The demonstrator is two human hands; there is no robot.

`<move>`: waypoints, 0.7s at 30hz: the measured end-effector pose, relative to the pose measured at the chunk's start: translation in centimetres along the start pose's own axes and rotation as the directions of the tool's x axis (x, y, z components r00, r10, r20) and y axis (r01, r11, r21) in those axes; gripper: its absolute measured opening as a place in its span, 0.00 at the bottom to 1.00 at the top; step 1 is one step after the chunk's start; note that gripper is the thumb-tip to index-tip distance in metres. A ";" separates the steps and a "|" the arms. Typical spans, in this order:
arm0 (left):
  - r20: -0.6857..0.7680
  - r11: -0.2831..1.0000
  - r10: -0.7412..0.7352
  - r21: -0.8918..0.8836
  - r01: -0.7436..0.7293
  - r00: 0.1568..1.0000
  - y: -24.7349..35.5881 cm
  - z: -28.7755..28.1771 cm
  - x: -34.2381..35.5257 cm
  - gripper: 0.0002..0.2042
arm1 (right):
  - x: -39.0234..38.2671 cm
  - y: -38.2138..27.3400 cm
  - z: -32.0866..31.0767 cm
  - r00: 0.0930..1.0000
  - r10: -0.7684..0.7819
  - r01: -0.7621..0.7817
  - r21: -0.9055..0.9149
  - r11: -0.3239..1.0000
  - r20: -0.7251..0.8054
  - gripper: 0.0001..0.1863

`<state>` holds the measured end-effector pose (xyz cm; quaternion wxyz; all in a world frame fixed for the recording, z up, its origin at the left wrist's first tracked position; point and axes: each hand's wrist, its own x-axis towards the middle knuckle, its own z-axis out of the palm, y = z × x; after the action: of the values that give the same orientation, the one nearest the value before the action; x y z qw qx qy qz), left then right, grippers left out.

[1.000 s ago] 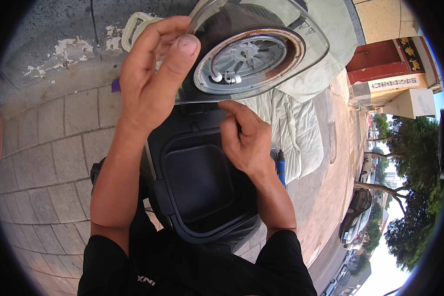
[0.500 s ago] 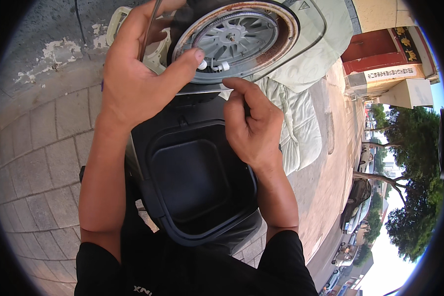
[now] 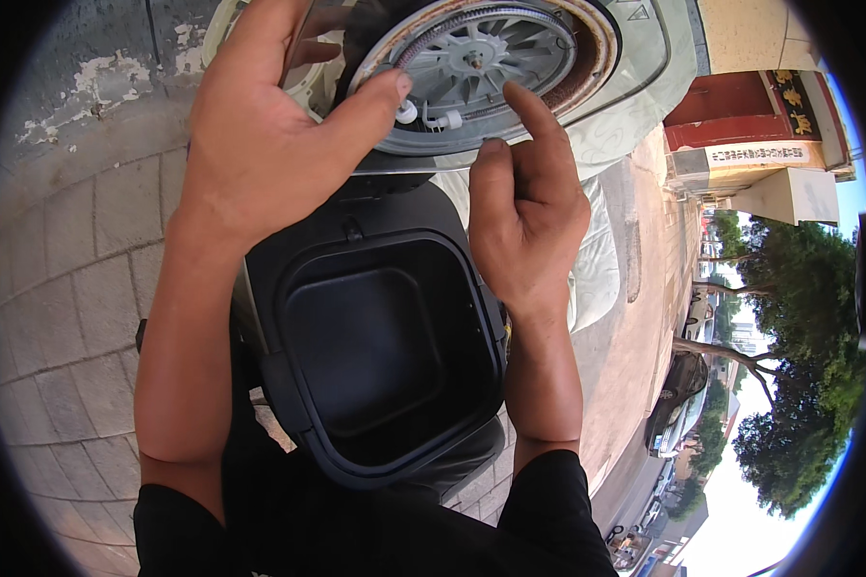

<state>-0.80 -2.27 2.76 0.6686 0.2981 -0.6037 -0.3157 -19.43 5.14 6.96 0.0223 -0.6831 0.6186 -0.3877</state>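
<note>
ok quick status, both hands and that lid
Left hand gripping lid by its edge, hiding part of it. Right hand pointing at finned disc, contact unclear. Black bin uncovered below.

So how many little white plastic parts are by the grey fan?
2 in view: a round white cap near the thumb tip of the left hand, and a white connector just right of it. The hand may hide more.

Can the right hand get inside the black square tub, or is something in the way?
Probably yes. The right hand is near the upper-right corner of the black square tub, its grip seemingly empty. The tub's top is open, and the left hand holds the clear lid away.
</note>
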 end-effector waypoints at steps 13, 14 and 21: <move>0.047 0.998 0.046 -0.037 -0.044 0.998 -2.0 -0.9 0.1 0.32 | 1.7 1.5 1.0 0.976 -0.191 0.164 -0.224 0.961 -0.105 0.29; 0.050 0.998 0.052 -0.043 -0.050 0.997 -1.9 -1.0 0.1 0.32 | 1.7 1.6 1.2 0.973 -0.202 0.170 -0.240 0.956 -0.116 0.28; 0.039 0.994 0.079 -0.077 -0.076 0.996 -0.7 -0.7 -0.1 0.32 | 0.2 1.3 0.5 0.994 -0.111 0.107 -0.123 0.987 -0.024 0.16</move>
<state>-0.13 -2.64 2.11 0.6782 0.2422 -0.6165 -0.3182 -20.24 4.42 6.03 -0.0504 -0.7099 0.6030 -0.3604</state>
